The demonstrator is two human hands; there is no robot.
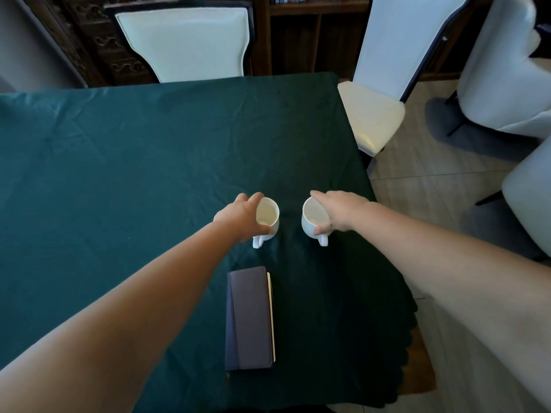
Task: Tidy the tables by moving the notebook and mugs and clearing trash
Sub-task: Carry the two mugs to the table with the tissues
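Observation:
Two white mugs stand upright on the dark green tablecloth (pixel 119 162), handles pointing toward me. My left hand (pixel 238 214) wraps the left side of the left mug (pixel 268 217), fingers over its rim. My right hand (pixel 340 208) grips the right mug (pixel 310 217) from its right side, thumb near the handle. Both mugs look empty inside. A dark blue closed notebook (pixel 249 318) lies flat on the cloth just in front of the mugs, nearer to me.
White-backed chairs stand at the far side (pixel 185 40) and the right side (pixel 384 93) of the table. More pale chairs (pixel 507 84) sit on the tiled floor at right. A dark wooden bookshelf (pixel 316 34) is behind. The table's right edge runs close to the right mug.

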